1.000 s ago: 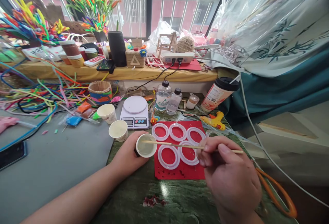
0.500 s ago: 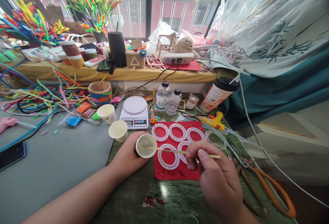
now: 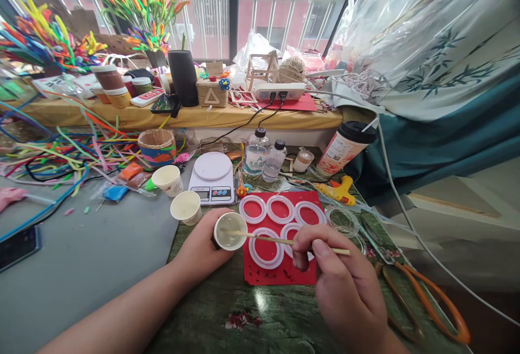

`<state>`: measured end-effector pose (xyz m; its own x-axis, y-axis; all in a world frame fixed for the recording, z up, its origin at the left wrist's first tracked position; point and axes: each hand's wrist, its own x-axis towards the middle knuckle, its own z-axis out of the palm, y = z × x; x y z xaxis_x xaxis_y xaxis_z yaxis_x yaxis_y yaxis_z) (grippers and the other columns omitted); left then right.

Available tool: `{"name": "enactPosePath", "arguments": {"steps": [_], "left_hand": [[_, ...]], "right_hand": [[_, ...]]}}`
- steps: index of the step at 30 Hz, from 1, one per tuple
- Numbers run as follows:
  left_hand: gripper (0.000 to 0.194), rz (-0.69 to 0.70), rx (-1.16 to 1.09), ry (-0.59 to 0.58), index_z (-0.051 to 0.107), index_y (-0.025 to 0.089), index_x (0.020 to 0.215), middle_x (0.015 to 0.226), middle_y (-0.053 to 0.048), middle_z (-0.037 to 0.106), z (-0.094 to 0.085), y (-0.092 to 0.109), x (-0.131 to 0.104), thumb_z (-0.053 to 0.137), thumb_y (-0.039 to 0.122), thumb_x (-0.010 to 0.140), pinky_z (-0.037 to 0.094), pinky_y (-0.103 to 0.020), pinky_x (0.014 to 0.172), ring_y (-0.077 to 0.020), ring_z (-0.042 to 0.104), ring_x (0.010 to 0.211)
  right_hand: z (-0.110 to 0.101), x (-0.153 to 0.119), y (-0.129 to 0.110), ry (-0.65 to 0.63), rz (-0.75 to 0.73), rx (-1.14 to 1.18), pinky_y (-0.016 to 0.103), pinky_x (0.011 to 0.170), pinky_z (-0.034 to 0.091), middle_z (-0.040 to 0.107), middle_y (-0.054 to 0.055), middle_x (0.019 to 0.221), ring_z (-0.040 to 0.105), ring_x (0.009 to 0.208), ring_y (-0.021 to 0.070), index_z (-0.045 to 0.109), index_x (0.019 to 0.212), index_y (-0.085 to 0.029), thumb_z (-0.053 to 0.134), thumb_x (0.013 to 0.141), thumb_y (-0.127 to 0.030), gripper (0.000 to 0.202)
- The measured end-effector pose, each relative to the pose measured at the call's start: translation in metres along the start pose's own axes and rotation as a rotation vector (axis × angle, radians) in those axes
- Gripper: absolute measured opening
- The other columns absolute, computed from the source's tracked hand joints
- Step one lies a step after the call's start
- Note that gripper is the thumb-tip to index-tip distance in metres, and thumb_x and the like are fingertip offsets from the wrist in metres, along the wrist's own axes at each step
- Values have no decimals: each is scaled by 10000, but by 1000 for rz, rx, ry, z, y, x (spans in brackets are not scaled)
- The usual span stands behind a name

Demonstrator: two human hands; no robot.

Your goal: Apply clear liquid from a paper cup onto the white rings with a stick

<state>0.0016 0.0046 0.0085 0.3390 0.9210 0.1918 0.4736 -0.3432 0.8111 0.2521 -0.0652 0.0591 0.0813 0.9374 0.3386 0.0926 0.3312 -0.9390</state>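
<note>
Right hand (image 3: 345,283) clamped on stick (image 3: 280,240), slid closer, tip in cup (image 3: 230,231) (left hand (image 3: 201,248) wraps it); stirring continues.

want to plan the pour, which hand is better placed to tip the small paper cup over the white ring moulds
Left, probably. The left hand already grips the small paper cup, right beside the white ring moulds on the red sheet. The right hand pinches the thin wooden stick, tip in that cup.

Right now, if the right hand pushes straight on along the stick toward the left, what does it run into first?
The right hand points its wooden stick leftward over the white ring moulds. First in that line is the small cup held by the left hand; the stick's tip already seems to sit inside it.
</note>
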Motion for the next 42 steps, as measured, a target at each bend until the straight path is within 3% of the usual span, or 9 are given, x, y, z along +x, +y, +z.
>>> {"name": "enactPosePath", "arguments": {"steps": [13,42], "left_hand": [[421,5,-14,0,685,246,1266,1239,-89,792,0,1,1,797,238,860,642,-454,1014,-295,769,1123],[422,23,-1,1,679,251,1274,1242,-84,789,0,-1,0,802,233,871,638,-443,1014,-295,768,1124]], "right_hand": [[4,1,-7,-36,-49,-42,293,631,470,658,3,777,587,683,179,734,961,-255,495,1160,-295,312],[5,1,-6,-14,8,-41,271,605,465,646,-5,737,585,656,162,718,952,-247,503,1168,-314,312]]}}
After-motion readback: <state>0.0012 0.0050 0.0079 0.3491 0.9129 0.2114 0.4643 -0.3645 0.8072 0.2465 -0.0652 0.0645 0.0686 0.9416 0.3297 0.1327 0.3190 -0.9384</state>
